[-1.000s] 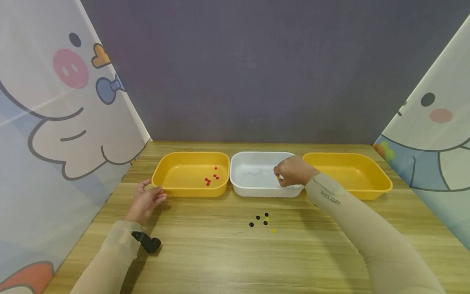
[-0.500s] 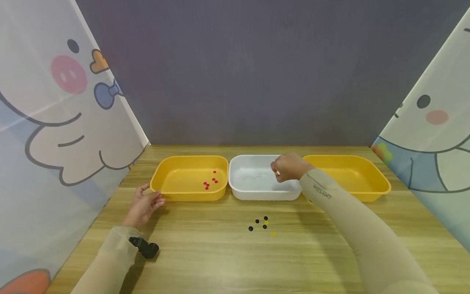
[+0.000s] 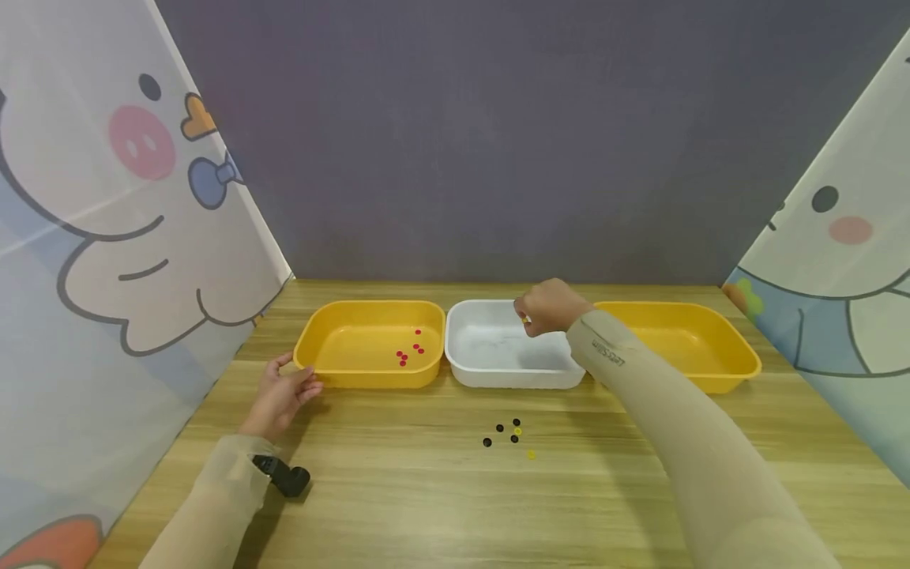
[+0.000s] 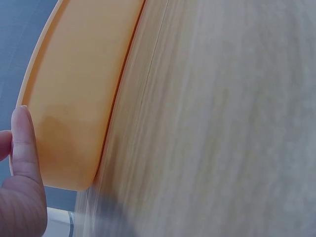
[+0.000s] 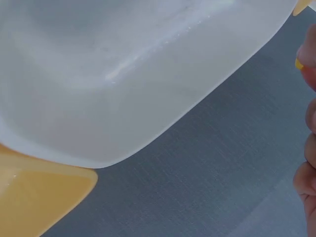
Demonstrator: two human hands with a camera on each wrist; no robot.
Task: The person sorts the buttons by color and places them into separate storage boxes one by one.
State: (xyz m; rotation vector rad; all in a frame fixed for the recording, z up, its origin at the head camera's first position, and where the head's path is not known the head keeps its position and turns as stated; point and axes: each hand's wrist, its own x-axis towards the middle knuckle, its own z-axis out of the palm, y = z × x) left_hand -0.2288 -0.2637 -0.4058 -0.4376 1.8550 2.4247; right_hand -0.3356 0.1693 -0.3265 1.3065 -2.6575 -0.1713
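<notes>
My right hand [image 3: 553,307] is raised over the white tray [image 3: 515,379], its thumb and fingertips pinching a small yellow button [image 5: 299,64]. Only the button's edge shows between the fingers in the right wrist view. At the left, my left hand [image 3: 276,399] grips the near left corner of a yellow tray [image 3: 377,379]. In the left wrist view one finger [image 4: 24,148] lies along that tray's outer wall, with another fingertip behind the rim. Several red buttons [image 3: 404,357] lie inside this tray.
Several black buttons [image 3: 486,442] and two yellow buttons [image 3: 531,454] lie on the wooden table [image 3: 398,490] before the white tray. A second yellow tray [image 3: 718,382] stands at the right, partly behind my right forearm. A grey wall [image 3: 455,158] rises behind.
My right hand has shifted left and a little up over the white tray, still pinching the yellow button. The left hand stays at its tray corner.
</notes>
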